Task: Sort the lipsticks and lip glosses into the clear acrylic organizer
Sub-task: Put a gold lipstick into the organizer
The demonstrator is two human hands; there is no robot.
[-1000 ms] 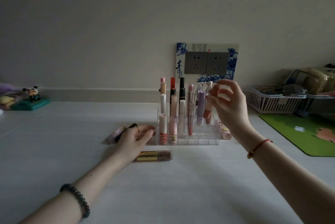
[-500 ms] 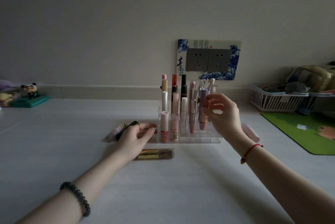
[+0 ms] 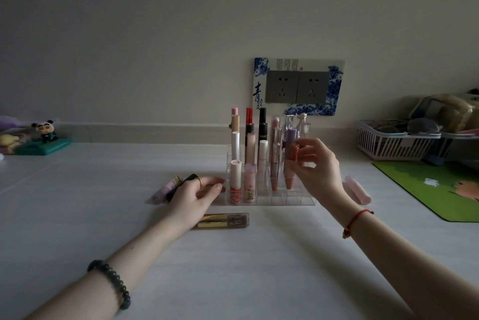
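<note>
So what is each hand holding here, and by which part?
The right hand pinches the upper end of a brownish-pink lip gloss standing in the organizer. The left hand rests by the organizer's left edge, gripping nothing visible.

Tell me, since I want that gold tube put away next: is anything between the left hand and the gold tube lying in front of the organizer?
Nothing visible. The left hand rests on the table just behind the gold tube, with only bare tabletop between them.
</note>
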